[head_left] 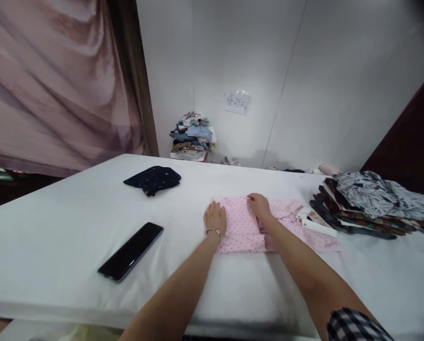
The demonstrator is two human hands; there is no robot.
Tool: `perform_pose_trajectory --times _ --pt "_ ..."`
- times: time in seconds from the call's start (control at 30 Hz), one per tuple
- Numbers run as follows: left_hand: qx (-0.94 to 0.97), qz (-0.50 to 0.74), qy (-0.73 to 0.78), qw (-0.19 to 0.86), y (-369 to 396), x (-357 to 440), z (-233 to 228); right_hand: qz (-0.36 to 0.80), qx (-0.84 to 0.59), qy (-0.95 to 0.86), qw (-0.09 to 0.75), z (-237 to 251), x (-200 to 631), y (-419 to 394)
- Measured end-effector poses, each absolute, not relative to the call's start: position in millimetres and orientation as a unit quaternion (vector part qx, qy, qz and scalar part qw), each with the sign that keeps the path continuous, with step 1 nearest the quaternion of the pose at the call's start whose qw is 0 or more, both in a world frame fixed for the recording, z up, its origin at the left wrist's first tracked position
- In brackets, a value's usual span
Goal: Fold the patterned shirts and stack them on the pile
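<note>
A pink dotted shirt (238, 222) with a white collar (316, 222) lies partly folded on the white table, its collar toward the right. My left hand (215, 219), with a bracelet at the wrist, rests flat on the shirt's left end, fingers stretched out. At the far edge of the folded part, my right hand (259, 204) pinches the pink fabric between thumb and fingers. My right forearm crosses over the shirt and hides some of its middle.
A black phone (131, 251) and a dark folded cloth (155, 179) lie on the table (56, 246) to the left. A stack of clothes (371, 203) stands at the right. Behind the table is another clothes pile (194, 135), below a paper sign (237, 102) on the wall.
</note>
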State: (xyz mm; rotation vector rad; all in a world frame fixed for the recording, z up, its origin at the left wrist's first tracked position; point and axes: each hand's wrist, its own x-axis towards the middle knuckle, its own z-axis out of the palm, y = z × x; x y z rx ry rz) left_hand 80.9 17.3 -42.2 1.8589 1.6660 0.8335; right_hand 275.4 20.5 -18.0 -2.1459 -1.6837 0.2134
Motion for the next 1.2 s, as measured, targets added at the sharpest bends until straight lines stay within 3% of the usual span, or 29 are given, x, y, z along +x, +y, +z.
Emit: perform_pose_trajectory --times 0.27,0.4,0.57,0.67,1.07,1.2 --pt "0.696 0.273 0.615 0.253 21 83 -44 0.061 -0.778 -0.604 0.161 -14 268 28" --pt "0.693 0.277 0.616 0.252 23 85 -48 0.052 -0.672 -0.714 0.191 -12 237 34" --pt "0.694 0.266 0.618 0.255 26 84 -49 0.146 -0.616 -0.772 0.061 -37 208 40" --pt "0.693 0.274 0.620 0.245 27 83 -50 0.139 -0.631 -0.763 0.040 -43 206 43" --pt "0.715 0.256 0.601 0.248 28 63 -34 0.148 -0.710 -0.686 0.058 -10 242 -15" --pt "0.706 0.237 0.609 0.274 29 55 -28 0.142 -0.711 -0.678 0.121 -11 250 -61"
